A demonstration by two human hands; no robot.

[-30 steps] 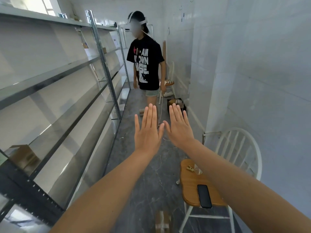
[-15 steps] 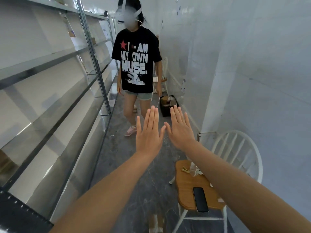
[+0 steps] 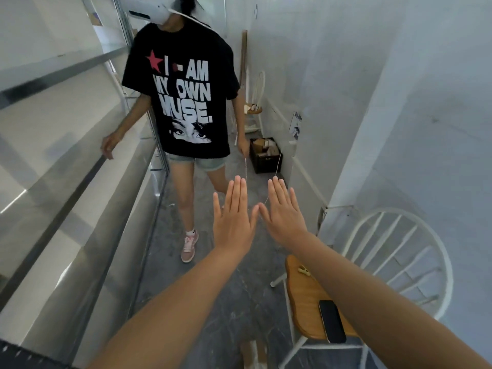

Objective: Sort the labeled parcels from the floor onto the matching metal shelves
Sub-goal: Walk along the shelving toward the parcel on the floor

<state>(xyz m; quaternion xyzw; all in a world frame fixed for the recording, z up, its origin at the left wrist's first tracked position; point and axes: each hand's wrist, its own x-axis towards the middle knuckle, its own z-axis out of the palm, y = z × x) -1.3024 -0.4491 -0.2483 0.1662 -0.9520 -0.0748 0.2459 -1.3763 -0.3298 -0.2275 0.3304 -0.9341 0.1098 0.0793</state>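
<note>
My left hand [image 3: 234,222] and my right hand [image 3: 286,214] are stretched out flat in front of me, palms down, thumbs almost touching, holding nothing. The metal shelves [image 3: 80,166] run along the left wall. A black crate [image 3: 266,155] with brown parcels in it stands on the floor by the right wall, beyond my hands. A taped cardboard parcel [image 3: 253,354] lies on the floor at the bottom edge, partly cut off.
Another person in a black printed T-shirt [image 3: 186,102] and a white headset stands in the narrow aisle just ahead, one hand on a shelf edge. A white chair [image 3: 394,251] with a wooden seat carrying a black phone [image 3: 332,320] stands at the right.
The other person has come much closer along the aisle and now fills the upper view. My flat hands have kept their pose.
</note>
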